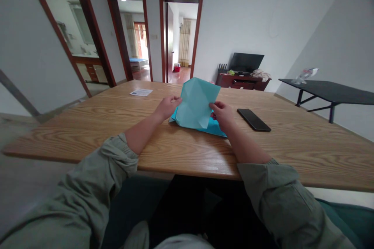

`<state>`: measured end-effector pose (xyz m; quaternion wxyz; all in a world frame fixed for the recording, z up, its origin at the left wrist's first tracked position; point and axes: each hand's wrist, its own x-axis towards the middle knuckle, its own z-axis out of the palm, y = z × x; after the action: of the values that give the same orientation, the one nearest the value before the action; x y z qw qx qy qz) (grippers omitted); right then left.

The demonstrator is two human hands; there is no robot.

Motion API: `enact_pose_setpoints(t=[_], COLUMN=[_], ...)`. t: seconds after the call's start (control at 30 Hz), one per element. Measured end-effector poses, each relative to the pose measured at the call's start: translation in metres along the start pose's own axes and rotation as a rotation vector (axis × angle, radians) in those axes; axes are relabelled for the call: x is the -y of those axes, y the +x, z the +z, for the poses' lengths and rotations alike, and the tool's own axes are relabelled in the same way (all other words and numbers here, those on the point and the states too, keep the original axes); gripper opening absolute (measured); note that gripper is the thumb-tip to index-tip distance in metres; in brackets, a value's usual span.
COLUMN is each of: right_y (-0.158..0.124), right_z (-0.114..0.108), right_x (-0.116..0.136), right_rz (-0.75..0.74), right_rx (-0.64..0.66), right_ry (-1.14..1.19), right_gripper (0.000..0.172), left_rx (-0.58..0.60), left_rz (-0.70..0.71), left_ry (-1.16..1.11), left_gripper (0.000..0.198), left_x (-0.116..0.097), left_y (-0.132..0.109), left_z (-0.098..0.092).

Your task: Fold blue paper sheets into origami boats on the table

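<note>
A light blue-green sheet of paper point(196, 103) with crease lines is held up, tilted, above the table. My left hand point(169, 107) pinches its left edge, fingers closed. On the other side, my right hand point(221, 114) grips the right edge between thumb and fingers. Behind and below the raised sheet lies brighter blue paper point(214, 127), flat on the wooden table point(163, 144). Much of that blue paper is hidden by the raised sheet, so I cannot tell whether the two are joined.
A black smartphone point(253, 120) lies to the right of my right hand. Farther back on the left is a small printed card point(141, 92). Beyond the table stand a black folding table point(327, 89) at right and a television point(247, 62) on a dark red cabinet.
</note>
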<state>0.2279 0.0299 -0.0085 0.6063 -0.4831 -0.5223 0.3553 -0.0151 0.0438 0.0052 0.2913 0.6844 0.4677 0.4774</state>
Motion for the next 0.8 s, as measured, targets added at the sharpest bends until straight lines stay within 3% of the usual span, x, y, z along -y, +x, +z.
enact_pose_setpoints(t=[0.13,0.27,0.57,0.8], right_y=[0.002,0.002,0.006,0.010], right_z=[-0.003,-0.005,-0.010,-0.012], right_x=[0.000,0.000,-0.001,-0.001], right_rz=[0.004,-0.004,-0.052,-0.056], right_rx=[-0.059,-0.030,-0.072,-0.065], right_ry=[0.070,0.126,0.177,0.195], right_gripper=[0.029,0.032,0.039,0.041], left_rx=[0.167,0.331,0.466,0.435], left_rz=[-0.162,-0.304,-0.359,-0.267], left_ry=[-0.016,-0.090,0.058,0.174], left_gripper=[0.035,0.031,0.022,0.020], left_x=[-0.006,-0.004,-0.001,0.003], left_y=[-0.007,-0.011,-0.013,-0.012], left_z=[0.002,0.001,0.000,0.000])
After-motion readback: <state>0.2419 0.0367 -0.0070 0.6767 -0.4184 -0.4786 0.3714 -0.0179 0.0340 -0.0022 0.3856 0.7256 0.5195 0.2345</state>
